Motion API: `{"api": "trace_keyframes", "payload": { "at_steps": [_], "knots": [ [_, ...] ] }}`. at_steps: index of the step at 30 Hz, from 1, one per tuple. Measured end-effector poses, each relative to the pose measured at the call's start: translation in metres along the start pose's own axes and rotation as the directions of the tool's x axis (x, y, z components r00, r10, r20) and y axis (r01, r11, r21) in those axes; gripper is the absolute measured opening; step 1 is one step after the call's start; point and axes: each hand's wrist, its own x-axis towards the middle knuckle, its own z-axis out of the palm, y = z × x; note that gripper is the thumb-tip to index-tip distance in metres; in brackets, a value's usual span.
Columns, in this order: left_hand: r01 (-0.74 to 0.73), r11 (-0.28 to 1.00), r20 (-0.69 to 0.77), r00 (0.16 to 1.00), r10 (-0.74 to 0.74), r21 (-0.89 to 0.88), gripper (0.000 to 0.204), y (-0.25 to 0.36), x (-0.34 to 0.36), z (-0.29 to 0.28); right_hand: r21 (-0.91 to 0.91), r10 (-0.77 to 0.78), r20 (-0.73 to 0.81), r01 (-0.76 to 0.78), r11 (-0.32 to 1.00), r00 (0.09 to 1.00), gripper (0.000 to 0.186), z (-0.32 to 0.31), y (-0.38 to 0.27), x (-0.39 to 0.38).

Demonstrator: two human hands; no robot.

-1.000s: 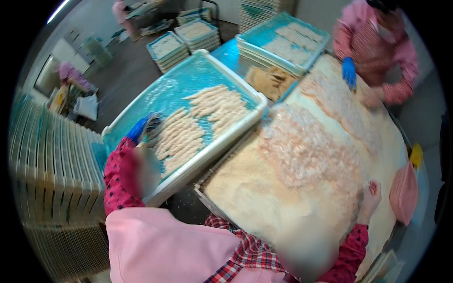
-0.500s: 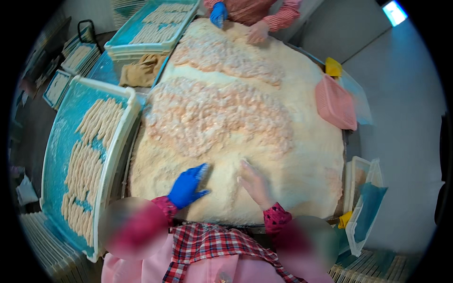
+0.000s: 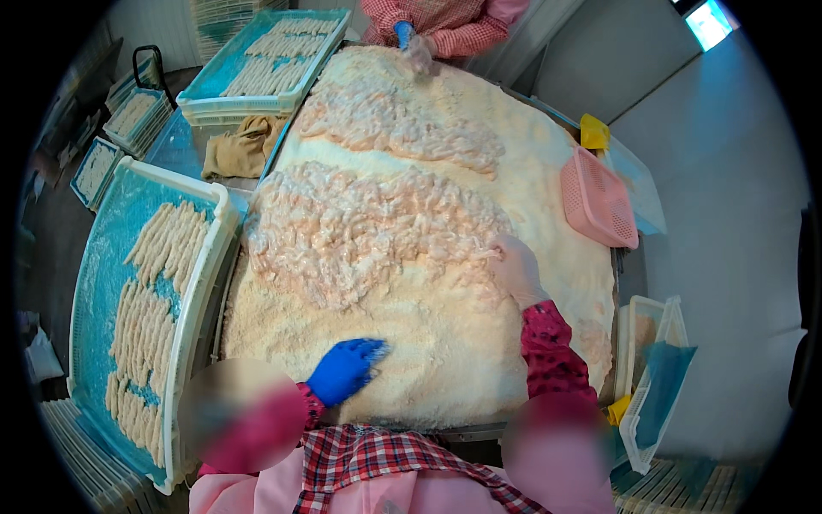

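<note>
A: Which materials and shapes are shown?

B: Raw strips (image 3: 368, 224), moist, glossy and pinkish-white, lie tangled in irregular heaps on a bed of fine, cream-coloured crumbs (image 3: 445, 360). Coated strips (image 3: 144, 330), matte and slender, lie side by side in a white-rimmed, blue-lined tray (image 3: 224, 227) at the person's left.

A: How are the hands placed?

B: The left hand (image 3: 344, 373), blue-gloved, rests on the crumbs near the front edge; its fingers are extended, with narrow gaps, their tips blurred. The right hand (image 3: 517, 272) meets the right end of the nearer heap with its fingertips; whether they pinch a strip, one cannot tell.

A: And the counts?

B: Raw heaps: two, one beyond the other, a pale band of crumbs between. Groups of coated strips in the near tray: three. Perforated pink basket (image 3: 598, 199): one, at the right edge. Crumpled brown cloth (image 3: 244, 147): one, beyond the near tray.

A: Surface and surroundings?

B: The broad table (image 3: 479, 433) is largely covered by crumbs. At its far side stands a co-worker (image 3: 441, 21) in a pink-and-red garment, hands close together. Stacked trays (image 3: 137, 120) stand at upper left on a dark floor; grey wall panels (image 3: 621, 56) rise at upper right.
</note>
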Motion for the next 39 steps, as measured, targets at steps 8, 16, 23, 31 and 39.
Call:
{"api": "trace_keyframes", "payload": {
  "at_steps": [8, 16, 23, 31, 39],
  "knots": [
    [0.264, 0.965, -0.287, 0.924, -0.251, 0.004, 0.053, -0.004, -0.002, -0.018, 0.348, -0.333, 0.233, 0.241, 0.906, 0.914, 0.027, 0.023, -0.072, -0.099],
    [0.1, 0.98, -0.265, 0.953, -0.144, -0.174, 0.045, 0.025, 0.055, 0.039, 0.339, 0.171, 0.015, -0.166, 0.926, 0.985, 0.056, 0.086, -0.076, -0.167],
    [0.304, 0.945, -0.055, 0.948, -0.312, -0.117, 0.038, -0.005, 0.01, -0.011, 0.408, 0.484, -0.282, -0.353, 0.842, 0.829, 0.038, 0.109, -0.008, -0.198],
    [0.183, 0.98, -0.172, 0.971, -0.168, 0.08, 0.031, -0.011, 0.004, 0.0, 0.165, -0.065, -0.101, 0.081, 0.983, 0.993, 0.027, 0.108, -0.108, -0.138],
    [0.301, 0.936, -0.324, 0.917, -0.231, 0.184, 0.025, -0.009, -0.024, -0.023, 0.197, -0.181, -0.124, 0.203, 0.959, 0.976, 0.014, 0.165, -0.179, -0.07]
  ]
}}
